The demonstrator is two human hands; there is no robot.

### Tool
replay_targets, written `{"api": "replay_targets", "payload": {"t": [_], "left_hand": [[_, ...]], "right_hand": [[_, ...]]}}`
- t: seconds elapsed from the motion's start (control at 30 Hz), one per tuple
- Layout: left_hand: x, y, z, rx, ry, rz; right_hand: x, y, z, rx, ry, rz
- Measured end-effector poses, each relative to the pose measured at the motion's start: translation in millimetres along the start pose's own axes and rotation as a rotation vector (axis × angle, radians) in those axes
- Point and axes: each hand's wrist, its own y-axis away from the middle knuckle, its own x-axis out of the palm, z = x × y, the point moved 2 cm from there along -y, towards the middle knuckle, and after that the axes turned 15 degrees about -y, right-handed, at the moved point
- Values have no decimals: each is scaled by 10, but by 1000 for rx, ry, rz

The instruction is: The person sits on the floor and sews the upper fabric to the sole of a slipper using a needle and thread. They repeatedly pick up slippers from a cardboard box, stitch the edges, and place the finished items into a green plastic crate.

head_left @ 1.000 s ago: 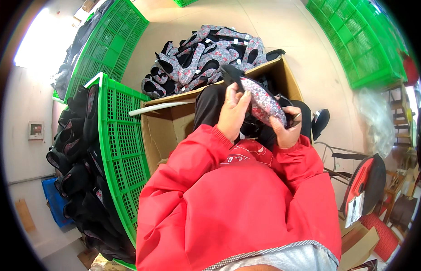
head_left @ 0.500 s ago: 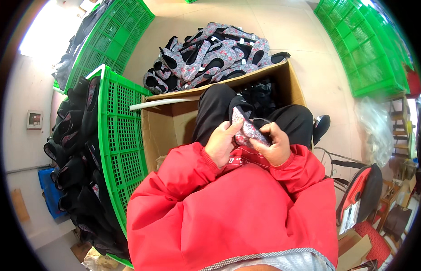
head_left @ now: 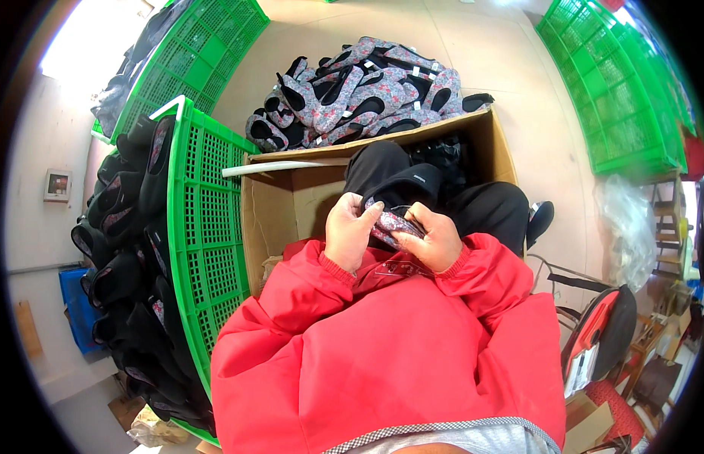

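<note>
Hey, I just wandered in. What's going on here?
A person in a red top holds a black-and-floral slipper between the left hand and right hand, above their lap. An open cardboard box stands by their legs, with a heap of floral slippers just beyond it. To the left, a green crate is filled with mostly black slippers.

I get one view: head-worn fisheye, facing down over the jacket (head_left: 412,356), left hand (head_left: 347,233) and right hand (head_left: 437,240) close, crates (head_left: 610,98) bending toward the rim.
</note>
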Motion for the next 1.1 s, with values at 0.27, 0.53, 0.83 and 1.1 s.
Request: {"api": "replay_targets", "payload": {"t": [0.27, 0.53, 0.83, 1.1], "left_hand": [[-48, 210, -252, 483, -781, -176], [-205, -62, 90, 196, -426, -132], [-156, 74, 164, -24, 216, 69], [-178, 65, 204, -15, 207, 14]], "right_hand": [[166, -183, -39, 3, -29, -145], [302, -573, -286, 40, -121, -192], [255, -930, -620, 208, -317, -163], [287, -1045, -826, 271, -429, -145]]}}
